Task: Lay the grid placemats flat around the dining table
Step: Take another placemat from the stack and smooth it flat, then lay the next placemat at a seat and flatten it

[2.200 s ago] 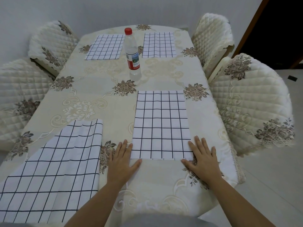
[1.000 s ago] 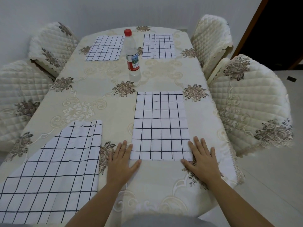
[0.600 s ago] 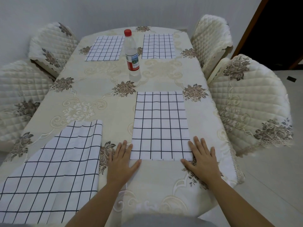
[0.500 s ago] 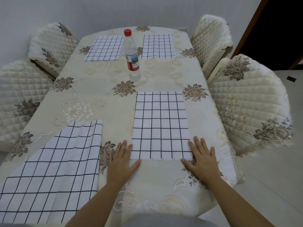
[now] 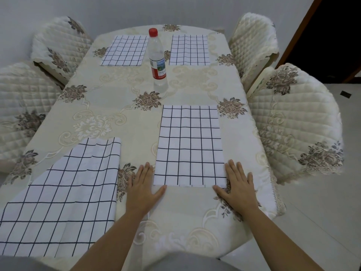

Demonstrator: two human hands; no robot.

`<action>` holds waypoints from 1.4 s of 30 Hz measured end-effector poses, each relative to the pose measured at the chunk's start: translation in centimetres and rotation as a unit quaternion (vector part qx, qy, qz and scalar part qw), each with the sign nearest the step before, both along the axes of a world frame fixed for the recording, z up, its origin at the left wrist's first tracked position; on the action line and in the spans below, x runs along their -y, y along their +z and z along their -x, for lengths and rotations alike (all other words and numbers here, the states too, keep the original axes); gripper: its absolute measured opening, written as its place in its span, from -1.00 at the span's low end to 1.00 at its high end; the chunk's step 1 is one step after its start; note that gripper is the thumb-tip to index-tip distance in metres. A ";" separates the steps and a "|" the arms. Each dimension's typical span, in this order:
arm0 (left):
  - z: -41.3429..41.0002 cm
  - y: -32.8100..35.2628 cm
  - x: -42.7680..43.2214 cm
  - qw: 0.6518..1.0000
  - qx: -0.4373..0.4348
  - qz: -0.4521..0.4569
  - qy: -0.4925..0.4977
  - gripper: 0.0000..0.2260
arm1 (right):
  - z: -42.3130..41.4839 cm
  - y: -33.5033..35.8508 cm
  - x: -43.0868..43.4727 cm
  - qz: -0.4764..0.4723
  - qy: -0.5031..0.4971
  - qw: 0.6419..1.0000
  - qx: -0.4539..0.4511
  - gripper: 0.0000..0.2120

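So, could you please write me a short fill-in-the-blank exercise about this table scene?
The water bottle has a ____ cap.
The table carries ____ grid placemats.
The creased placemat lies to the ____ of the left hand.
Missing words: red; four; left.

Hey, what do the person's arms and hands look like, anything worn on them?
Nothing is worn on the left hand or right hand: no gloves, rings or bracelets show. The left forearm and right forearm are uncovered down to the picture's bottom edge, with no sleeve or watch in view.
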State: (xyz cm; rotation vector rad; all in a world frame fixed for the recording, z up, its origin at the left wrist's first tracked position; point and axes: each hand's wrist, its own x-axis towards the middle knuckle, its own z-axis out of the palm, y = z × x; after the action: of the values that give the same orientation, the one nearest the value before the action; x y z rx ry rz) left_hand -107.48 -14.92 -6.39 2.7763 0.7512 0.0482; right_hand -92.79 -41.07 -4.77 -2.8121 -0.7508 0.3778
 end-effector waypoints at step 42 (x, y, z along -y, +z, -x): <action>11.9 4.6 -25.9 0.975 0.093 0.199 0.027 -0.67 | 16.0 4.4 -37.2 -0.285 -0.286 0.874 -0.271 -0.87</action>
State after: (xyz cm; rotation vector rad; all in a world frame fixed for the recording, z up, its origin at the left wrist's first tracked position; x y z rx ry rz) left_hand -119.33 10.99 -1.83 2.3347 0.6998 0.1497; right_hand -108.79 -3.82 -0.35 -2.0642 0.1027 0.6588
